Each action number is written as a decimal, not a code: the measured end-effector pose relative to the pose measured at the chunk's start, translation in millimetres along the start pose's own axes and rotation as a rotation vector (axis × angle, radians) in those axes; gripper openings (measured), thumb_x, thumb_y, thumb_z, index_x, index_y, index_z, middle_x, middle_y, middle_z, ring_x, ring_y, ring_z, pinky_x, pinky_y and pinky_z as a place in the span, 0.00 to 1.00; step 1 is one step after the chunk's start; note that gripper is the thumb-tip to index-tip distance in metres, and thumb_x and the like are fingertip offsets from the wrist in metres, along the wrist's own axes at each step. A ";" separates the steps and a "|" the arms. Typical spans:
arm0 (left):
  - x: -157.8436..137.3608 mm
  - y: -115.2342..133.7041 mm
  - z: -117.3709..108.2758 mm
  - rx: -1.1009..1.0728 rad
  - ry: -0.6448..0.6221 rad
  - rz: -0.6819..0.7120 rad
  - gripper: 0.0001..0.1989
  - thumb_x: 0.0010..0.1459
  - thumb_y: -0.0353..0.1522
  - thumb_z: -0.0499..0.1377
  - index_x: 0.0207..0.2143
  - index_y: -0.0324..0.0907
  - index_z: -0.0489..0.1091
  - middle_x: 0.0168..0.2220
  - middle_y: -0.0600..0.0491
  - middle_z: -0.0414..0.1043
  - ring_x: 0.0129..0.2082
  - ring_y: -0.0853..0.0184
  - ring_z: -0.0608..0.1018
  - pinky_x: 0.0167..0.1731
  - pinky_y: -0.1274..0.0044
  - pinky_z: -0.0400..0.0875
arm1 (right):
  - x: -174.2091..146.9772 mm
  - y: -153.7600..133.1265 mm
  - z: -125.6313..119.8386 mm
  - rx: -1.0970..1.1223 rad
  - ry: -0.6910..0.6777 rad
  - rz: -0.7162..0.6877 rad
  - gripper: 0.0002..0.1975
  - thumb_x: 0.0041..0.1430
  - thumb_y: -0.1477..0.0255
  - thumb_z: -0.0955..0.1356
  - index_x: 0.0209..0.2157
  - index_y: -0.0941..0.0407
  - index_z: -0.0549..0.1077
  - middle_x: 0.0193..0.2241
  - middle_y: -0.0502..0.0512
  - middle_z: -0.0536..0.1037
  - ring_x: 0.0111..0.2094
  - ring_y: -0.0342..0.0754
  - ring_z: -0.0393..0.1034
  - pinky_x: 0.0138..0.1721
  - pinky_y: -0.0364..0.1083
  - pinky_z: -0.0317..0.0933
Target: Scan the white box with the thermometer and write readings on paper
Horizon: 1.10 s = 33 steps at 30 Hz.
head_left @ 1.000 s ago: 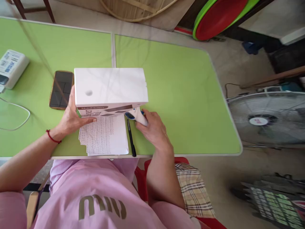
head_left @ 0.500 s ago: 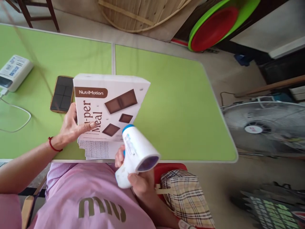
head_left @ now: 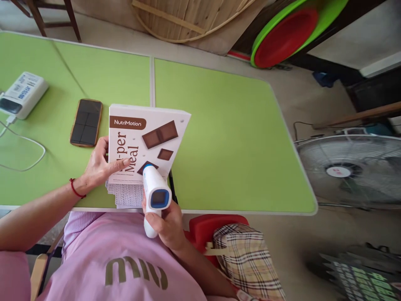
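A green table (head_left: 234, 138) with a phone, a power bank, a cable, papers and a pen on it.
The phone (head_left: 86, 122) lies flat, dark screen up; left of it sits the white power bank (head_left: 24, 94), and below that, left of the phone, loops the white cable (head_left: 37, 158). Below and right of the phone lie handwritten papers (head_left: 128, 197), partly hidden; farther right of it, the black pen (head_left: 173, 190), also partly hidden.

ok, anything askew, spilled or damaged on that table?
Only the paper sheets showing below the NutriMotion carton look untidy: their left edges are staggered rather than squared up. The carton hides much of the stack. No spill or damage visible on the green table.
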State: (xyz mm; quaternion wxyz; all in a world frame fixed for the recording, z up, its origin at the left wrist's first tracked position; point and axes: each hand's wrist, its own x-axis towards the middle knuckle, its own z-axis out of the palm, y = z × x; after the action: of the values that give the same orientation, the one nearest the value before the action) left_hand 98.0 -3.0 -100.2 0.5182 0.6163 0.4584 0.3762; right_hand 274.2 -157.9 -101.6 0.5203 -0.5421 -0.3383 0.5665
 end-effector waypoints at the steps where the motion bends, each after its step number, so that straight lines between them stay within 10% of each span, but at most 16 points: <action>1: -0.3 2.3 0.8 -0.017 0.004 -0.024 0.41 0.44 0.55 0.74 0.51 0.40 0.66 0.43 0.45 0.79 0.40 0.56 0.81 0.35 0.67 0.77 | 0.4 -0.5 0.4 0.000 0.006 0.015 0.13 0.45 0.62 0.75 0.30 0.53 0.72 0.23 0.48 0.70 0.24 0.43 0.59 0.25 0.44 0.58; 26: 2.7 4.4 -1.2 -0.021 -0.067 -0.098 0.47 0.42 0.57 0.73 0.55 0.38 0.62 0.48 0.39 0.77 0.45 0.49 0.79 0.43 0.57 0.77 | 1.5 4.6 1.0 0.032 -0.044 0.008 0.17 0.49 0.56 0.75 0.25 0.53 0.70 0.20 0.48 0.69 0.23 0.43 0.60 0.27 0.46 0.59; 33: 8.1 15.4 -13.7 0.282 -0.146 -0.004 0.46 0.45 0.62 0.68 0.54 0.38 0.65 0.51 0.37 0.75 0.51 0.44 0.78 0.48 0.54 0.74 | 1.1 0.0 1.1 0.021 -0.078 0.010 0.17 0.50 0.55 0.74 0.26 0.53 0.71 0.21 0.48 0.68 0.25 0.44 0.60 0.28 0.47 0.59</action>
State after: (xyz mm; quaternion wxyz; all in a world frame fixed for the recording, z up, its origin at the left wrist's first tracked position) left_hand 90.2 8.1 -82.7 0.4593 0.7077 0.4691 0.2611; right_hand 273.3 -156.6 -101.7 0.5095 -0.5158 -0.3496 0.5934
